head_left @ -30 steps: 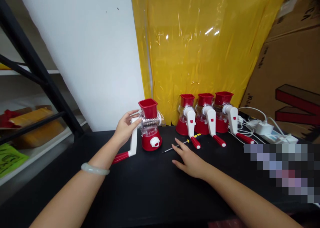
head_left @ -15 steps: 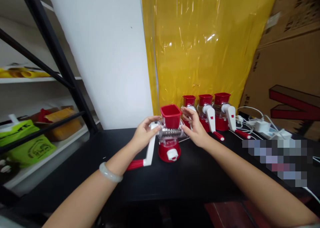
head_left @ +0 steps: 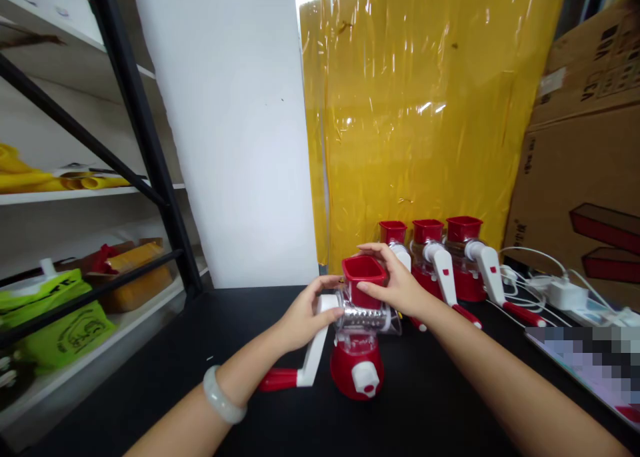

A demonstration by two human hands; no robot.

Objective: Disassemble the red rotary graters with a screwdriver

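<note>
A red and white rotary grater (head_left: 357, 370) with a metal drum stands upright on the black table, its white knob facing me. My left hand (head_left: 305, 317) is closed around the hub end of its white crank (head_left: 315, 351), beside the drum. The crank slants down to a red handle (head_left: 279, 379) on the left. My right hand (head_left: 395, 285) grips the red square hopper (head_left: 367, 293) at its right side, thumb on the front wall and fingers behind the rim. Part of the far side of the hopper is hidden by that hand.
Behind on the right, three similar graters stand in a row, one of them a grater (head_left: 465, 233) beside white cables and a charger (head_left: 567, 293). A tablet-like flat thing (head_left: 575, 370) lies at right. Shelves (head_left: 90, 193) stand left; a cardboard box (head_left: 590, 150) rises right.
My right hand has gone from beside the drum up onto the hopper and closed on it. My left hand has closed in on the crank hub. The view has shifted, so the grater appears lower.
</note>
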